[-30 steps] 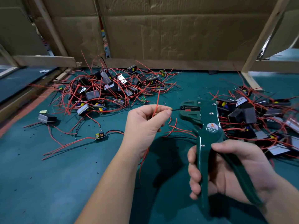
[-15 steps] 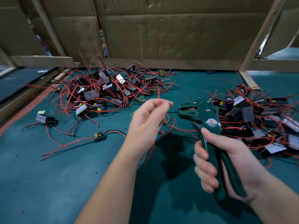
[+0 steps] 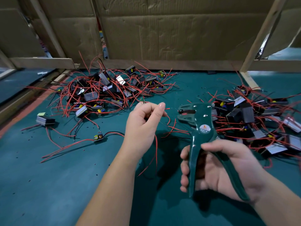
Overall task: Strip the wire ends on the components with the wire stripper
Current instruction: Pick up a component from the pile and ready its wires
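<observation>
The left hand (image 3: 143, 123) is in the middle of the frame, raised above the green tabletop (image 3: 48, 185). Its grip is closed to a fine pinch: thumb and forefinger nip a red wire (image 3: 168, 108). The short end of that wire sticks out to the right, toward the head of the wire stripper (image 3: 203, 121), near it but not touching. The rest of the wire hangs from under the hand toward the tabletop.

The right hand (image 3: 224, 168), at the lower right of the frame, holds the dark green wire stripper upright with its head pointing up and to the left. This grip is wrapped around the tool but loose. The fingers curl over the left handle, the thumb lies across the top, and the other handle rests along the palm, so the two handles stand wide apart. A small red scrap sits in the stripper's jaws, which are parted.

A left pile (image 3: 105, 92) of black boxes tangled in red wires lies at the upper left of the tabletop. A right pile (image 3: 247, 115) of the same parts lies at the right, just behind the tool. One lone box (image 3: 45, 120) sits at the far left. A small circuit board (image 3: 98, 137) with trailing wires lies between that box and the left forearm. A cardboard wall (image 3: 162, 33) closes off the back.
</observation>
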Motion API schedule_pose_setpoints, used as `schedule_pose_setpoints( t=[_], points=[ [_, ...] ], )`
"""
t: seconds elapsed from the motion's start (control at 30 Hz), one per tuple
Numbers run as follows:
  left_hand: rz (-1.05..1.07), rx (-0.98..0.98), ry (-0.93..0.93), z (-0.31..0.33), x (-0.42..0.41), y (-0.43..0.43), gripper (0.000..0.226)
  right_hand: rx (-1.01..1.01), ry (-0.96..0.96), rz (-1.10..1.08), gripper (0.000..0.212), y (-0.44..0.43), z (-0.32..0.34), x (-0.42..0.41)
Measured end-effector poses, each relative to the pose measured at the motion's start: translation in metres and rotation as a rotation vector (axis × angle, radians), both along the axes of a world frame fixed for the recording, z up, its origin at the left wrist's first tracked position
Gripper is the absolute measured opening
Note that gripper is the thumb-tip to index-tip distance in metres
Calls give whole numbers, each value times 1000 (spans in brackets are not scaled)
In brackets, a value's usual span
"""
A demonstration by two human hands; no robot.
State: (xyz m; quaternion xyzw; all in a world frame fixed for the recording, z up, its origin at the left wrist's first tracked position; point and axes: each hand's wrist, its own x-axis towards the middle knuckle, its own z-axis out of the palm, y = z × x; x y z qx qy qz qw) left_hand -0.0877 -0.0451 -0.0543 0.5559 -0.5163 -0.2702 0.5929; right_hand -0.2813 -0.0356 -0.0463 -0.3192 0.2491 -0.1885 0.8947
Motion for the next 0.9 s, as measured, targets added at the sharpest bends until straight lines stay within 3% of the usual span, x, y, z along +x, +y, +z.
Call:
schedule_pose_setpoints(
  t=[0.13,0.27,0.33,0.53,0.73,0.9],
  points=[
    [-23,-20,-31,0,-4,-1,25,-36,-70,70,45,6,-2,7],
    [-18,-25,-32,1,-5,0,26,-48,-342,143,39,10,1,8],
    [-5,-32,-51,0,-3,0,26,-57,-382,113,37,10,3,7],
    [-81,-43,134,2,-7,1,26,-75,-134,-10,46,5,-2,8],
    [-75,-93,-124,0,-10,1,32,-121,-143,111,39,9,1,8],
    [-40,-111,-170,-1,-8,0,27,-123,-58,78,35,10,1,7]
  ],
)
